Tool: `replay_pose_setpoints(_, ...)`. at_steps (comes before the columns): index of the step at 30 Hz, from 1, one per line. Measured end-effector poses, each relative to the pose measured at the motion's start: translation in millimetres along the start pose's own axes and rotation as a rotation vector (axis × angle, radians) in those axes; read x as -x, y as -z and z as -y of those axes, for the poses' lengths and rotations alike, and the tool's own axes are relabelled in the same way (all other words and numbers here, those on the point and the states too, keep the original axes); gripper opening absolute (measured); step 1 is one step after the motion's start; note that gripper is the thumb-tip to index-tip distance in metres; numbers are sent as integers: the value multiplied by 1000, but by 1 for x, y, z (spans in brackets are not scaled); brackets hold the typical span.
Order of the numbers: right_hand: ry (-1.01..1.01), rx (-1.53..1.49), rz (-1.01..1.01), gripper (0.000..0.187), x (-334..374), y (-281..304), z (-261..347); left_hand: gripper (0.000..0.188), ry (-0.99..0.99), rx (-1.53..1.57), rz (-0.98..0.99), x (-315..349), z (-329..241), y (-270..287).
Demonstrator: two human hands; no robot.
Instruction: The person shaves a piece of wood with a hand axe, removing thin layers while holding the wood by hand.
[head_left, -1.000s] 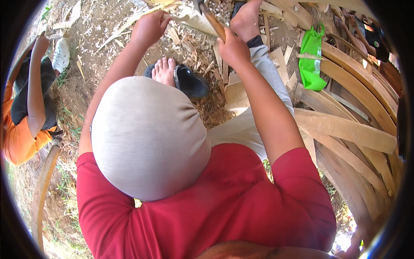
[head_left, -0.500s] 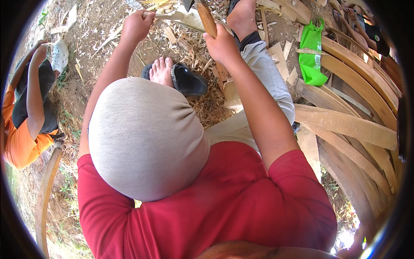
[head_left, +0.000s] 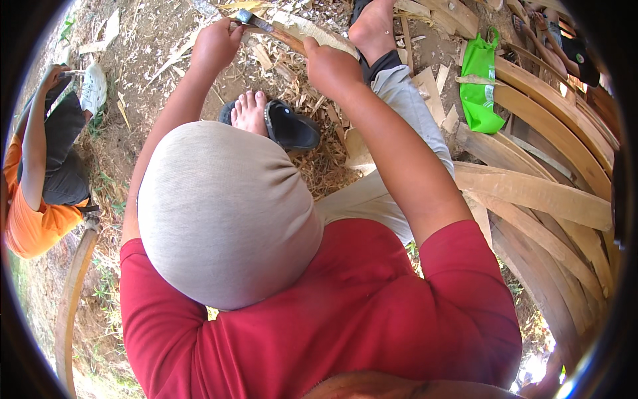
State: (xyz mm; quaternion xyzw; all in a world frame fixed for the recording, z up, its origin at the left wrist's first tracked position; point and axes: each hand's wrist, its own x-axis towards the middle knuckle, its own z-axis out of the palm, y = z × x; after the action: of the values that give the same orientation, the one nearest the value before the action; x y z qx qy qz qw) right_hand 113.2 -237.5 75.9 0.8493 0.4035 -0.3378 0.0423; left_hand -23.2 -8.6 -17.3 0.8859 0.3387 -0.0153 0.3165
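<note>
My right hand [head_left: 333,70] is closed around the wooden handle of a hand tool [head_left: 286,38]. Its metal head points left and lies just beside my left hand [head_left: 218,45]. That left hand is curled shut over the end of a pale wooden strip [head_left: 256,30], mostly hidden behind the tool. Beyond the handle, a pale wooden board [head_left: 316,32] rests among chips on the ground. My raised left knee [head_left: 226,213], in light trousers, fills the middle of the view. Below it shows my bare foot [head_left: 249,114] beside a black clog [head_left: 292,128].
Curved timbers [head_left: 531,189] are piled on the right, with a bright green bag [head_left: 480,83] near them. At left sits a person in an orange top [head_left: 33,226], near a white shoe [head_left: 93,90] and a curved wooden piece [head_left: 74,299]. Shavings cover the ground.
The tool has swung from upright to pointing left, its head down near my left hand. My right hand has lowered and shifted slightly left. My left hand has moved a little right.
</note>
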Motion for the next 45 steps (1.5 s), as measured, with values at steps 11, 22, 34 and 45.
replay_pose_setpoints(11, -164, -457, -169, 36, 11, -10, 11, 33, 197, 261, 60, -2, 15, 4)
replay_pose_setpoints(22, -282, -1193, -243, 21, 41, 12, -28, 43, 584, 1345, 271, 22, 34, -2)
replay_pose_setpoints(34, -171, -368, -143, 44, 42, -15, -16, 31, 542, 1031, 258, 17, 29, -58)
replay_pose_setpoints(45, -139, -410, -189, 48, 37, -17, -4, 32, 539, 935, 231, 26, 40, -67)
